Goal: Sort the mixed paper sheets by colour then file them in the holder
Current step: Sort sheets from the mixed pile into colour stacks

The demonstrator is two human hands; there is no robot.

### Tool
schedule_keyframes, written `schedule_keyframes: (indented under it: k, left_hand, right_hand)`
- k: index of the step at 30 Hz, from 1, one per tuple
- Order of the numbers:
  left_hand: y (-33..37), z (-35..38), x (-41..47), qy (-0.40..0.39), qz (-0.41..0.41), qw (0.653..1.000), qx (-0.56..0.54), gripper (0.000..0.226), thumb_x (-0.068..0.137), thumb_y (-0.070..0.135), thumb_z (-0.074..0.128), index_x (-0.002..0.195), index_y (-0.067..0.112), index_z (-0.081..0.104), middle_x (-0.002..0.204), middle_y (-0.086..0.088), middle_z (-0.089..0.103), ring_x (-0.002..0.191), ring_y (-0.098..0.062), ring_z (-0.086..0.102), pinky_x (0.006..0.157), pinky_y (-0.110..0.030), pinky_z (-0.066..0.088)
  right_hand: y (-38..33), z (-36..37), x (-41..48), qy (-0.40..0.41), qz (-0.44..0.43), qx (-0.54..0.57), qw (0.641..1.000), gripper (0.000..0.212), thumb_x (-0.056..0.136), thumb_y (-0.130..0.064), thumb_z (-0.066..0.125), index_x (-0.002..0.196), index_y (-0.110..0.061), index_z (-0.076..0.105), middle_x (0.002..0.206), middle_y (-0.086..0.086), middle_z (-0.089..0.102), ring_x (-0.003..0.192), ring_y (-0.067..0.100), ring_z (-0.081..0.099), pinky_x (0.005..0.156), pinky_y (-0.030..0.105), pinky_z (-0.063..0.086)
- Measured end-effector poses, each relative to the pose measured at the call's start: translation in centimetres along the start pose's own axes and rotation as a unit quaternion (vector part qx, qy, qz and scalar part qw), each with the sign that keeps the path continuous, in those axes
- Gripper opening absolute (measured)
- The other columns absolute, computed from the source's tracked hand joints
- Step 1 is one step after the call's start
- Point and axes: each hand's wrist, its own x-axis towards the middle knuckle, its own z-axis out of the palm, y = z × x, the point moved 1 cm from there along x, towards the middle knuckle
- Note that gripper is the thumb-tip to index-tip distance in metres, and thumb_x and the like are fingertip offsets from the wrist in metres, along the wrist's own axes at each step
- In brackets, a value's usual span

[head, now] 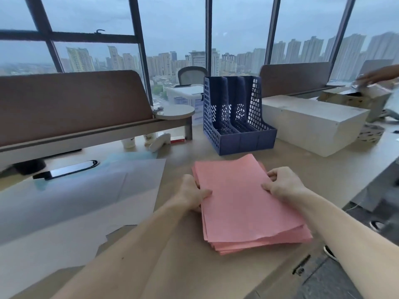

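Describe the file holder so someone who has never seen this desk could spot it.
Start at the tall windows facing the city, then drop to the tan desk. Just beyond the pink paper stack stands the holder, left of a long white box. It alone is dark blue, with lattice walls and three upright slots.

Pink stack point(241, 210) between left hand point(192, 195), right hand point(282, 184)

Far beyond your fingers point(272, 176), tall windows point(172, 29) with dark frames show a grey sky and many high towers. Left of your fingers stands a brown desk divider point(71, 100), and right of them a second divider point(293, 76). A grey office chair point(192, 75) stands near the glass. The beige desk point(323, 169) lies in soft, dull daylight.
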Motion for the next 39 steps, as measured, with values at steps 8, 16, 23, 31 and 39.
schedule_keyframes:
  k: [8,16,23,31,39]
  left_hand:
    - [-0.2,-0.5,-0.2,0.090,0.037,0.962,0.254,0.059,0.088,0.060,0.066,0.110,0.006,0.068,0.116,-0.010,0.069,0.107,-0.027,0.064,0.074,-0.029,0.041]
    - [-8.2,-15.3,-3.7,0.114,0.057,0.938,0.323,0.040,0.086,0.060,0.066,0.108,0.028,0.057,0.110,0.007,0.064,0.098,-0.015,0.061,0.088,-0.038,0.055]
    - [-19.1,-28.1,-11.1,0.130,-0.091,0.927,0.340,0.078,0.086,0.067,0.063,0.149,0.030,0.040,0.156,0.004,0.040,0.140,-0.020,0.041,0.114,-0.039,0.038]
    - [-25.8,-28.4,-15.2,0.042,-0.052,0.948,0.311,0.109,0.075,0.084,0.060,0.161,0.034,0.015,0.169,0.013,0.006,0.155,-0.011,0.002,0.125,-0.033,0.005]
    - [-27.6,-27.0,-16.3,0.146,0.015,0.943,0.299,0.103,0.072,0.090,0.053,0.158,0.039,0.025,0.164,0.020,0.022,0.152,-0.003,0.016,0.123,-0.026,0.014]
  right_hand:
    - [0.0,1.3,-0.8,0.061,-0.077,-0.235,0.967,0.042,0.085,-0.037,0.067,0.120,-0.014,0.060,0.127,0.011,0.052,0.119,0.032,0.046,0.100,0.038,0.040]
    - [-15.5,11.5,-5.2,-0.045,-0.322,-0.168,0.931,0.050,0.092,-0.044,0.064,0.134,-0.020,0.055,0.132,0.005,0.054,0.126,0.025,0.046,0.105,0.036,0.040]
    - [-26.0,22.6,-11.6,-0.170,-0.431,-0.146,0.874,0.058,0.090,-0.054,0.062,0.139,-0.026,0.050,0.141,0.001,0.049,0.134,0.022,0.040,0.109,0.038,0.037]
    - [-27.4,26.9,-17.2,-0.266,-0.482,-0.205,0.810,0.120,0.063,-0.091,0.054,0.158,-0.029,0.017,0.165,-0.011,0.015,0.151,0.013,0.012,0.123,0.035,0.015]
    - [-26.6,27.6,-18.0,-0.263,-0.465,-0.192,0.823,0.124,0.060,-0.095,0.051,0.159,-0.030,0.013,0.165,-0.017,0.008,0.152,0.006,0.008,0.122,0.028,0.011]
